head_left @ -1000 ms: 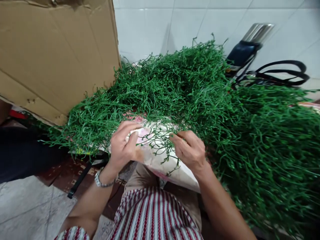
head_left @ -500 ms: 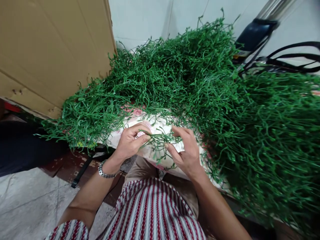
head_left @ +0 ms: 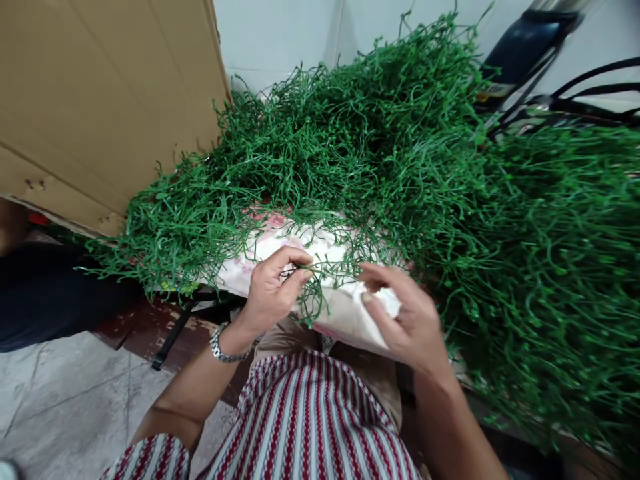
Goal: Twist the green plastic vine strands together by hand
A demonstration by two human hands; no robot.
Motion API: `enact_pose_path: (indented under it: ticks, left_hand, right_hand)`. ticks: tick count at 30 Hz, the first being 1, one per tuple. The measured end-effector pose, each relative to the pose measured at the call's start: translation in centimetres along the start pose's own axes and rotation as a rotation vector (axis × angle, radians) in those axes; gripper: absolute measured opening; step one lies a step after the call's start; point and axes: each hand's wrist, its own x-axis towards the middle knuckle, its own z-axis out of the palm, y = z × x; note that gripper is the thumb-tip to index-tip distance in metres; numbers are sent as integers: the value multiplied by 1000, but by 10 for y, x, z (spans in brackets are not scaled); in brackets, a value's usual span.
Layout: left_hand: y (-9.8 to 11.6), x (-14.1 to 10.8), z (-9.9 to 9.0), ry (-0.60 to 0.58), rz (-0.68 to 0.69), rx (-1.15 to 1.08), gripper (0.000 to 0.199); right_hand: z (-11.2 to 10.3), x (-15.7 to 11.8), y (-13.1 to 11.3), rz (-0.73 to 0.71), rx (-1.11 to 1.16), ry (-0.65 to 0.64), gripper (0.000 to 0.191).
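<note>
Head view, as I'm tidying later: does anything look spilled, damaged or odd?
Yes: the dark red surface at lower left looks worn, with pale chipped patches. Loose green stems also straggle beyond the main heap onto the pale covering.

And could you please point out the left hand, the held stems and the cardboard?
Left hand (head_left: 273,291): head view, near thumb base.
Held stems (head_left: 313,300): head view, hanging strands.
Cardboard (head_left: 110,100): head view, flat side.

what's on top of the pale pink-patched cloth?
Loose green stems lie on the cloth, and the left hand pinches a few above it. The green heap overlaps its far side; whatever lies beneath there is hidden.
</note>
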Motion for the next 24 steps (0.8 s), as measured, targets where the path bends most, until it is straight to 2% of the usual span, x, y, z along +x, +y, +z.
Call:
enact_pose_path:
  ticks: [2,3,5,8,10,12,16,19,22,24]
  left_hand:
    - [2,-4,5,-18,60,95,12]
    - [3,-7,8,-27,89,129,13]
    - [5,-11,16,-40,140,184,15]
    - [6,-16,27,-37,193,235,19]
    - [5,-17,30,-30,217,258,20]
    - [4,-17,31,-55,231,265,19]
    - [2,-14,23,-158,217,206,21]
    - [-2,-8,8,-175,243,237,25]
    - [-10,-1,-7,-139,366,421,30]
    - [-16,2,-14,-168,405,601,33]
  right_hand:
    - [-18,8,-11,-95,-21,143,34]
    - [-23,13,-17,-157,-58,149,33]
    - [-25,22,-24,-254,-165,30,29]
    - [-11,29,-21,-271,-272,-190,15]
    - [-1,28,-14,-236,-232,-225,13]
    - [5,25,-8,-188,-142,-198,12]
    - [5,17,1,-94,-13,-112,11]
    - [2,12,6,-58,21,-81,12]
    - [3,8,11,-53,36,-55,11]
    - [4,6,13,-56,35,-23,11]
